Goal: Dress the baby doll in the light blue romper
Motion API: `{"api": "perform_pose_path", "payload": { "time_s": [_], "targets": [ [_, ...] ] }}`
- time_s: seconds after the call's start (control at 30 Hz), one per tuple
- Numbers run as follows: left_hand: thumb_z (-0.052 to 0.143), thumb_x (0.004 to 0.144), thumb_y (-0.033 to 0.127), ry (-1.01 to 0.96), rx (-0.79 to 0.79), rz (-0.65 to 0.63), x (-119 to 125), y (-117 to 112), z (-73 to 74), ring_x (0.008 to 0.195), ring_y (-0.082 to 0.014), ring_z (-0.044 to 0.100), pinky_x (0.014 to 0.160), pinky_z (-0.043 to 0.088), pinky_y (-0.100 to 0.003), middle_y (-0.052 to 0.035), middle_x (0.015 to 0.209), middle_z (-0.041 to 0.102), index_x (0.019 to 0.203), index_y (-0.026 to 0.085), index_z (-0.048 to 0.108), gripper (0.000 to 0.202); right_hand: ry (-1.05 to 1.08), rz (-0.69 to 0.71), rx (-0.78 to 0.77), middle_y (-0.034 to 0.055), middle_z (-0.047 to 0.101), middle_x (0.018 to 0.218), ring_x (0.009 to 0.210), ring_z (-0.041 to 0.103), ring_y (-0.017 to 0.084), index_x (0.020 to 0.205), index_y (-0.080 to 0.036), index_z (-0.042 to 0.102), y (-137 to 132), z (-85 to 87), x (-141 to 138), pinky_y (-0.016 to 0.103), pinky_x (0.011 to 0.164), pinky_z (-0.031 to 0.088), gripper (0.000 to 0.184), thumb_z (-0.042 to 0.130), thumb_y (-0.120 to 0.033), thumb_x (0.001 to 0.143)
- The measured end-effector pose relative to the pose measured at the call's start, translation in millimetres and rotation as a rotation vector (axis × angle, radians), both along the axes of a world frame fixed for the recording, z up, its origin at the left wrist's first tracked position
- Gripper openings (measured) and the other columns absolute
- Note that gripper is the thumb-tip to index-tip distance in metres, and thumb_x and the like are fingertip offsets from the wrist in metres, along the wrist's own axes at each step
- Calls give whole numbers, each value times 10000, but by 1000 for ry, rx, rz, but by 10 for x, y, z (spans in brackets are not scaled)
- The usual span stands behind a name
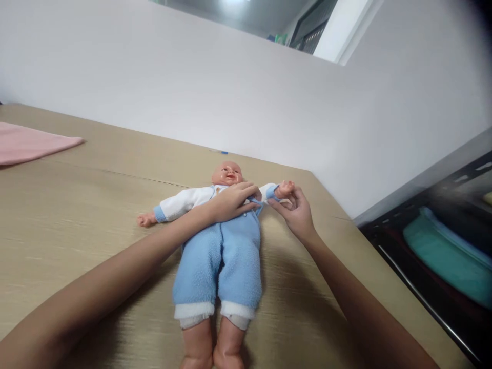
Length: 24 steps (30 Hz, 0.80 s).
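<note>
A baby doll (pixel 230 173) lies on its back, feet toward me, in a blue fleece outfit (pixel 200 266) with white sleeves and white leg cuffs. My left hand (pixel 235 201) rests across the doll's chest, its fingers closed on a blue edge of the outfit at the side of the chest. Beside the doll's outstretched arm, my right hand (pixel 298 212) has thumb and fingers drawn together by that same blue edge. Its fingertips are close to the doll's small hand (pixel 285 188). Exactly what the right fingers pinch is partly hidden. A small round snap shows just below my left hand.
The doll lies on a wooden table (pixel 96 205) that meets a white wall (pixel 154 77). A pink cloth (pixel 34 143) lies at the far left. A thin blue-capped pen (pixel 220 151) is near the wall. Beyond the right edge stands a dark frame with a green item (pixel 446 256).
</note>
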<state>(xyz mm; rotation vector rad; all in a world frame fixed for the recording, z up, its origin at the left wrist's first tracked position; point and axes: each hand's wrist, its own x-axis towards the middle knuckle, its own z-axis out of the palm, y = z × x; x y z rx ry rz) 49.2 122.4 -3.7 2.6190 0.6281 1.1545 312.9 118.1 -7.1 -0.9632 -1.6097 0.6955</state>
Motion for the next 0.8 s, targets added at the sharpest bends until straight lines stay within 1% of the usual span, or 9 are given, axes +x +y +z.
{"api": "perform_pose_path", "payload": {
  "time_s": [0.13,0.2,0.3,0.37,0.47,0.53,0.6,0.7,0.8],
  "targets": [
    [540,1181,483,-95,190,48,-63,-87,20,1049,-287,662,969,510,-427,-128,1137,752,1173,205,680,311,-56,14,71,40,732,1106,966,736,260,1162,-306,662,3,-193,-246,405,802,669,442,924,-415,824],
    [529,1188,471,-116,237,27,-90,-131,18,1047,-279,673,983,506,-436,-120,1131,767,1176,220,688,297,-136,23,153,59,710,1148,1012,726,271,1152,-303,687,-86,-301,-304,419,823,668,342,854,-312,853],
    [540,1180,498,-181,198,-12,-98,-176,18,1050,-274,682,994,512,-444,-113,1104,773,1153,235,698,308,-263,74,294,107,672,1303,1168,685,303,1206,-294,711,-230,-370,-320,454,904,650,288,736,-235,926],
    [612,1143,537,-275,83,3,-79,-183,29,1036,-275,671,1001,513,-449,-103,1067,766,1101,232,702,321,-302,108,317,114,658,1327,1169,671,302,1248,-287,710,-282,-355,-303,480,949,628,245,667,-275,1007],
    [740,1045,598,-394,-303,-38,-42,-139,55,954,-251,685,932,539,-412,-61,974,755,1051,219,692,382,-302,104,280,110,654,1313,1170,661,315,1239,-284,707,-309,-308,-291,516,1002,605,222,625,-393,1064],
    [786,976,648,-415,-566,-83,-35,-73,65,910,-232,694,871,542,-374,-44,946,746,1020,204,699,455,-302,77,259,108,662,1298,1201,655,330,1207,-299,715,-327,-288,-307,538,1054,586,221,634,-451,1069],
    [789,924,710,-373,-723,-84,-45,2,62,885,-225,681,830,528,-361,-39,929,728,965,193,709,525,-305,59,242,111,668,1294,1191,660,334,1185,-319,731,-361,-281,-342,540,1060,586,216,652,-484,1071],
    [735,916,773,-260,-759,-40,-66,83,35,865,-226,654,791,514,-362,-32,898,697,935,195,702,579,-266,41,206,119,676,1287,1201,656,347,1157,-330,753,-412,-294,-415,550,1063,593,241,688,-538,1054],
    [682,962,732,-218,-635,52,-61,104,-6,958,-249,670,877,535,-386,-43,964,713,1002,203,683,531,-13,70,6,97,706,1278,1267,657,340,1064,-322,744,-419,-344,-486,549,1186,551,309,789,-616,977]
  ]
}}
